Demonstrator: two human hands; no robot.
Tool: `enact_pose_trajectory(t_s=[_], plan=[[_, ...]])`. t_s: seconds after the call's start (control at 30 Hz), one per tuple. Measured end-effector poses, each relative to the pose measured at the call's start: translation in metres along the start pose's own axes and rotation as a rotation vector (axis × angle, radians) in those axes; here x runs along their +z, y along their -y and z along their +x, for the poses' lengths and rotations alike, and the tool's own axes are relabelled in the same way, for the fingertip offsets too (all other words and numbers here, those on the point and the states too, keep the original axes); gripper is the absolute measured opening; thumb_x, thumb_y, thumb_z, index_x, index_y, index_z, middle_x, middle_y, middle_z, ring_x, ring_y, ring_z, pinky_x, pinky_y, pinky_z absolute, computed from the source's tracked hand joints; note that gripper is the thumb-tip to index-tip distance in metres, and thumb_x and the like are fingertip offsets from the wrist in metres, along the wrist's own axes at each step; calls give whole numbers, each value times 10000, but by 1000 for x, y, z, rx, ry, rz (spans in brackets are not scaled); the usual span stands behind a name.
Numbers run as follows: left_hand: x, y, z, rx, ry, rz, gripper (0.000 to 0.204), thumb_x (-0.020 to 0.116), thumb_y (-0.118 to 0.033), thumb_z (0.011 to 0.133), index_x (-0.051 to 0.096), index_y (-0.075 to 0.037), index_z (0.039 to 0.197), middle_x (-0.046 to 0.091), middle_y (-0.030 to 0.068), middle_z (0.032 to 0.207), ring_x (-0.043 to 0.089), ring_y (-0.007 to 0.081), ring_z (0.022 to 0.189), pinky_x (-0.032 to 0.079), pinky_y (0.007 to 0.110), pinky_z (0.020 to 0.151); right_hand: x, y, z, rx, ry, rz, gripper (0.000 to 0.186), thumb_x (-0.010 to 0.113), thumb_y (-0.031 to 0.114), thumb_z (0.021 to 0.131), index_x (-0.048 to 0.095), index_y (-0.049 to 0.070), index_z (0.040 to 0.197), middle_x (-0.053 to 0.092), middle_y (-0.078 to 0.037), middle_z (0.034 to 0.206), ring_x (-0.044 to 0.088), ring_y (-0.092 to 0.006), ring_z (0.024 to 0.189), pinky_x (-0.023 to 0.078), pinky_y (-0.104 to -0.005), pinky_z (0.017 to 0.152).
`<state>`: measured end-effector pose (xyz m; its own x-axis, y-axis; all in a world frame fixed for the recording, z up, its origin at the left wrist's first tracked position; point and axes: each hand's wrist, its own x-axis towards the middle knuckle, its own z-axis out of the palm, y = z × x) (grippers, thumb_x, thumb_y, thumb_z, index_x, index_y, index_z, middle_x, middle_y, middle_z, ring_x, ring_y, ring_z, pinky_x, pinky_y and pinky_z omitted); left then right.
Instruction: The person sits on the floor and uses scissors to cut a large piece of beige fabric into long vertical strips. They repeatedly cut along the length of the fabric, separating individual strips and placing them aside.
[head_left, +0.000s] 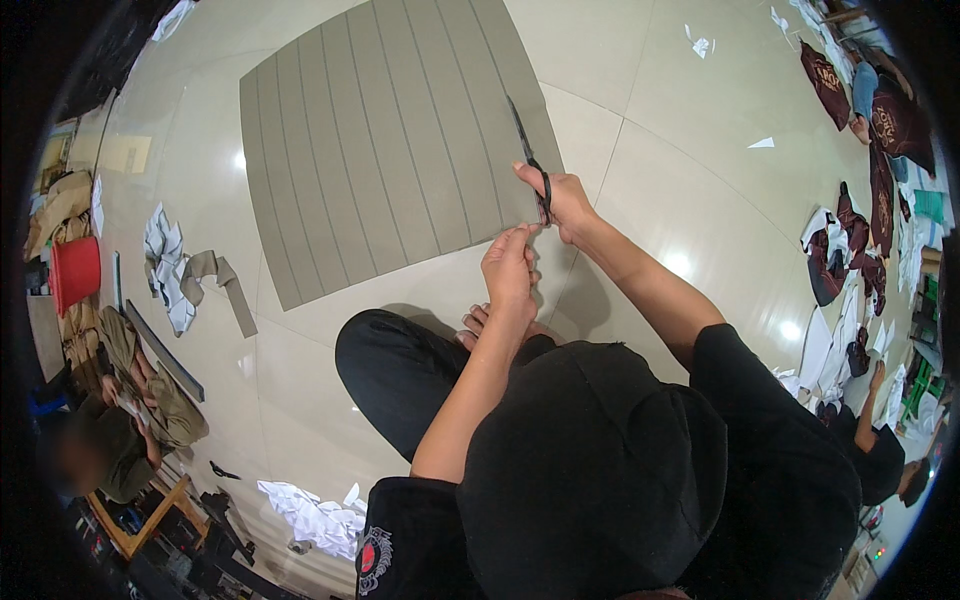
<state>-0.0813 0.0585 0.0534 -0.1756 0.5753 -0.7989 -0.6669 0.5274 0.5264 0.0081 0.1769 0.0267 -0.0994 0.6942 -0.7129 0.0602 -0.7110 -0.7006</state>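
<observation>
Across the glossy tiled floor [640, 90] lies a large grey-brown sheet [380, 140] marked with parallel lengthwise lines, and everything else is placed from it. At the sheet's near right corner the person, seated on the floor in black clothes, works with both hands. Black scissors [528, 160] stand over the sheet's right edge, blades pointing away along one of the lines; the right hand [565, 200] is closed through their handles. Just nearer than that, the left hand [510, 268] pinches the sheet's near edge between thumb and fingers. The sheet lies flat with no curl, so it looks thin, light and floppy, likely to sag or wander unless held taut close beside the cut, which is where the pinch sits. Left of the sheet lie a cut strip [215, 280] of the same material and crumpled white paper [165, 265]; farther left stands a red bucket [76, 272]. Well to the sheet's right, dark maroon garments [880, 180] are scattered.
</observation>
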Motion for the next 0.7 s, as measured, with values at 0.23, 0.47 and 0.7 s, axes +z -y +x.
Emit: enact_pose_trajectory(t_s=[0.23,0.47,0.7], plan=[[-1,0,1,7,-5,14,174,656,-286,978,711,-123,1001,455,-88,659,358,31,546,305,222,488,0,-1,4,7,-12,-38,511,824,477,810,526,85,672,474,-34,578,440,-143,449,372,-320,388],[1,-1,-1,9,-14,27,181,656,-293,978,717,-125,1001,452,-90,657,360,31,547,309,220,492,-1,-7,8,-8,-6,-26,506,839,462,812,554,56,713,471,-19,574,425,-124,444,356,-308,381],[-1,1,2,16,-16,20,179,656,-293,978,719,-127,1003,451,-89,656,354,33,546,311,226,487,1,2,1,-11,-7,-48,501,805,465,822,559,70,637,480,-26,541,435,-137,433,340,-313,397]])
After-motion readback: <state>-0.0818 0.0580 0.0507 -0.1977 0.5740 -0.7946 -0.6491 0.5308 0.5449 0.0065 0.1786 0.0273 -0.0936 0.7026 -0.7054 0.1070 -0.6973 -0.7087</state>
